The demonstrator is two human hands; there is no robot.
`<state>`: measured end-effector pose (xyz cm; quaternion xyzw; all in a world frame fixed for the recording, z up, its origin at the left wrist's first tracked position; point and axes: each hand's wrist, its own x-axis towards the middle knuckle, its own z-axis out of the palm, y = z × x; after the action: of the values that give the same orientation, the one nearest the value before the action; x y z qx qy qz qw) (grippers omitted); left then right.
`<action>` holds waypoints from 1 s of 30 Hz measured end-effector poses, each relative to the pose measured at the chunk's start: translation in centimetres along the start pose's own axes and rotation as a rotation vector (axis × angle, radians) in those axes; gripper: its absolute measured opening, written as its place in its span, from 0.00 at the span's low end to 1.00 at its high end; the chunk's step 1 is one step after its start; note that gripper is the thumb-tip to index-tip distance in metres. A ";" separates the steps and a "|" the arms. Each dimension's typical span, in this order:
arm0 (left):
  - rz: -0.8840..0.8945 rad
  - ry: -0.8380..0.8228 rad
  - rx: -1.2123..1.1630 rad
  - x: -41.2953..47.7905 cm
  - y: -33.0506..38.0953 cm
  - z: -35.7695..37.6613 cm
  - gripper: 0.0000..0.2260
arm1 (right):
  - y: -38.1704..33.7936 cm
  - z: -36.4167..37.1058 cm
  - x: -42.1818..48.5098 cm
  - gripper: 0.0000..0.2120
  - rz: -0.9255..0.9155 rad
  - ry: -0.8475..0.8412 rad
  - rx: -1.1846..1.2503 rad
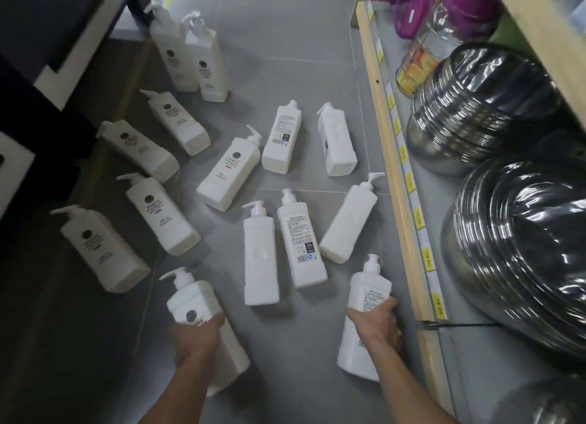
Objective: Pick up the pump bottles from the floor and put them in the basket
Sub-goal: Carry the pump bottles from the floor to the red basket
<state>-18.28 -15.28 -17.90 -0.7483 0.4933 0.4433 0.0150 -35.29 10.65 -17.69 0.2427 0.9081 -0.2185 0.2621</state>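
Observation:
Several white pump bottles lie scattered on the grey tiled floor. My left hand is wrapped around the middle of one bottle at the lower left, its round dark logo facing up. My right hand grips a second bottle at the lower right, close to the shelf edge. Between my hands lie two more bottles side by side. Two bottles stand upright at the top left. No basket is in view.
A wooden shelf with yellow price tags runs along the right, holding stacked steel bowls in plastic wrap, a glass jar and purple containers. Dark furniture borders the left side.

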 end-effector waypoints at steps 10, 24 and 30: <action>0.243 -0.053 0.246 -11.4 9.9 -9.6 0.33 | -3.9 -10.2 -9.1 0.42 -0.115 0.010 -0.017; 0.350 -0.036 0.370 -39.8 26.6 -36.6 0.31 | -15.5 -42.6 -37.0 0.38 -0.161 0.006 -0.048; 0.413 -0.034 0.420 -47.4 30.4 -46.1 0.33 | -17.6 -52.3 -47.1 0.38 -0.195 0.041 -0.076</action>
<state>-16.91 -17.66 54.79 -0.6050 0.7156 0.3379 0.0873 -29.33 8.80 54.64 0.1477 0.9402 -0.2035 0.2299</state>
